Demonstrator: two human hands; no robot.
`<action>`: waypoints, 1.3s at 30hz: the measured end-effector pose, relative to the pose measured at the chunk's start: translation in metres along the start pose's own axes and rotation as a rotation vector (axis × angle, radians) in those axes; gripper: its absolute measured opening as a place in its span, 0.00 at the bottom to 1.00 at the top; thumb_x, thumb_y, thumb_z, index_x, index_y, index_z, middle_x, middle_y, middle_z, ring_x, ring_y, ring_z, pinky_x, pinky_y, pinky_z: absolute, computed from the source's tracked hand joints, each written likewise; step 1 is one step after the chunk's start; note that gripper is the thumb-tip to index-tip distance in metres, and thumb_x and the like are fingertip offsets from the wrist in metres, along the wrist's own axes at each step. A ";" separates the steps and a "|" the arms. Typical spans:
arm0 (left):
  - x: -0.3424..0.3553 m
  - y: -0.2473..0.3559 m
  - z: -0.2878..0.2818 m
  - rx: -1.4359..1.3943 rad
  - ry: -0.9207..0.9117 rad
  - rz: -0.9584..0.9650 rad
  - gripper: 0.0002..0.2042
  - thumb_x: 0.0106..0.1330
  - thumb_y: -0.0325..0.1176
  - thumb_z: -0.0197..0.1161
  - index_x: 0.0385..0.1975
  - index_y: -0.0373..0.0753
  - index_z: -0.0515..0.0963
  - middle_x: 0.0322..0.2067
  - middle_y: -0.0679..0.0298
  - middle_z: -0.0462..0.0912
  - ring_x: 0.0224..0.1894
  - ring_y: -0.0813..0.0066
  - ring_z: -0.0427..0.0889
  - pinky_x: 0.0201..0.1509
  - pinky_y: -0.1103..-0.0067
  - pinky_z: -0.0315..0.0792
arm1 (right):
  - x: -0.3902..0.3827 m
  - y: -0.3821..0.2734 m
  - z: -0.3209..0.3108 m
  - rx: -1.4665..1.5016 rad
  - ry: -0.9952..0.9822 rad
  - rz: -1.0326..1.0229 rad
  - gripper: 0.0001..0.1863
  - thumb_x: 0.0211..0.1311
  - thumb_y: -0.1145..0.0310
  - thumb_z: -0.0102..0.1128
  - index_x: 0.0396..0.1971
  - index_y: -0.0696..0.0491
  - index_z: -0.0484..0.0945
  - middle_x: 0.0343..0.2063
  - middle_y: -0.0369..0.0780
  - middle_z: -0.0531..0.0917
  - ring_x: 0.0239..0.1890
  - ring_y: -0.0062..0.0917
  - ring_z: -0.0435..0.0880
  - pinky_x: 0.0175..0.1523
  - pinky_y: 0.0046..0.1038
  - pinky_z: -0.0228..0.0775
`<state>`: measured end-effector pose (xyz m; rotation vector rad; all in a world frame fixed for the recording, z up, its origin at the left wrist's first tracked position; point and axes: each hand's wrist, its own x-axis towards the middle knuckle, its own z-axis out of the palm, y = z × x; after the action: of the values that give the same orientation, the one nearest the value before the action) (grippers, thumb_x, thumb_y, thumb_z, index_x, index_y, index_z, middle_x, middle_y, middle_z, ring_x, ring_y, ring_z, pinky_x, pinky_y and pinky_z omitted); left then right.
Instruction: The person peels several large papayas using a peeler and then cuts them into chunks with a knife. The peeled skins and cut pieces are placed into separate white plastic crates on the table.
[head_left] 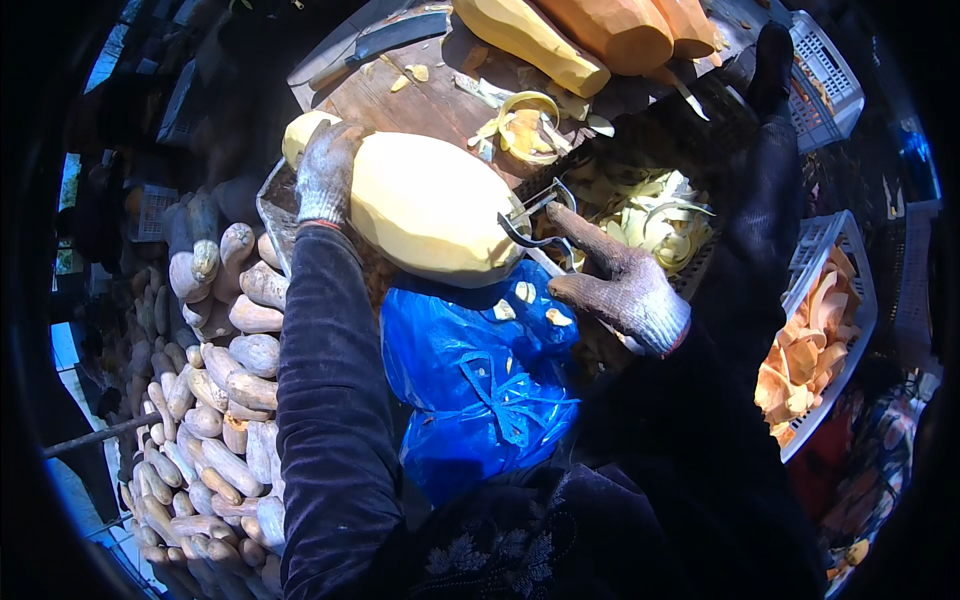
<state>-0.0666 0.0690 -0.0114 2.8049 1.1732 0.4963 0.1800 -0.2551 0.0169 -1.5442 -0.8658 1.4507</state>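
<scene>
A pale, peeled squash [425, 205] lies across in front of me, its narrow neck at the left. My left hand [330, 175], in a soiled white work glove, is wrapped round the neck. In my gloved right hand [625, 285] is a metal peeler [535, 235], its blade at the squash's wide right end. Blue plastic [470, 380], tied with a bow, covers my lap below the squash and carries a few bits of peel.
Unpeeled squashes [215, 410] are heaped at left. On the wooden board [440, 120] ahead lie a cleaver [400, 37] and peeled squashes [540, 45]. Pale peelings [660, 225] pile up beyond my right hand. A white crate [840, 375] at right holds orange pieces [805, 350].
</scene>
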 end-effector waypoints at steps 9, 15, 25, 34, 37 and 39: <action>0.004 0.001 -0.002 -0.024 -0.030 0.044 0.14 0.60 0.26 0.57 0.45 0.39 0.83 0.48 0.57 0.83 0.55 0.57 0.78 0.63 0.70 0.69 | -0.027 0.117 0.000 -0.299 -0.018 -0.093 0.41 0.56 0.61 0.74 0.69 0.52 0.65 0.66 0.45 0.70 0.67 0.29 0.69 0.72 0.30 0.58; 0.003 -0.007 -0.004 -0.005 -0.058 0.013 0.14 0.65 0.28 0.52 0.45 0.40 0.83 0.51 0.57 0.83 0.59 0.58 0.76 0.68 0.72 0.64 | 0.050 -0.004 0.003 0.254 -0.144 -0.097 0.35 0.60 0.70 0.70 0.67 0.54 0.67 0.54 0.40 0.81 0.47 0.16 0.79 0.56 0.22 0.72; -0.006 -0.001 -0.004 0.014 -0.108 -0.001 0.18 0.67 0.27 0.48 0.52 0.44 0.80 0.56 0.59 0.78 0.60 0.61 0.75 0.69 0.76 0.63 | 0.001 0.057 -0.004 0.259 -0.078 -0.108 0.38 0.56 0.55 0.73 0.66 0.49 0.70 0.62 0.46 0.73 0.65 0.29 0.69 0.68 0.31 0.61; -0.012 -0.020 0.001 -0.095 -0.071 0.047 0.18 0.69 0.32 0.44 0.51 0.40 0.80 0.56 0.59 0.79 0.62 0.63 0.73 0.71 0.76 0.59 | -0.002 0.060 -0.006 0.184 -0.260 -0.017 0.36 0.58 0.60 0.73 0.67 0.45 0.70 0.57 0.44 0.79 0.54 0.23 0.79 0.60 0.24 0.70; -0.014 -0.016 0.002 -0.135 0.007 0.073 0.17 0.71 0.32 0.44 0.49 0.37 0.81 0.54 0.58 0.80 0.61 0.62 0.73 0.73 0.73 0.56 | -0.029 0.071 -0.003 -0.161 -0.328 -0.014 0.41 0.54 0.60 0.76 0.68 0.47 0.67 0.70 0.46 0.64 0.70 0.31 0.64 0.74 0.33 0.53; -0.018 -0.017 0.003 -0.142 0.014 0.071 0.17 0.72 0.32 0.43 0.48 0.37 0.81 0.54 0.57 0.80 0.62 0.62 0.73 0.73 0.73 0.55 | -0.001 0.046 -0.011 0.371 -0.261 0.078 0.41 0.56 0.67 0.74 0.69 0.50 0.65 0.66 0.42 0.71 0.57 0.24 0.77 0.64 0.27 0.70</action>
<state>-0.0893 0.0686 -0.0219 2.7328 1.0014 0.5812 0.1881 -0.2763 -0.0242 -1.1394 -0.6404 1.7827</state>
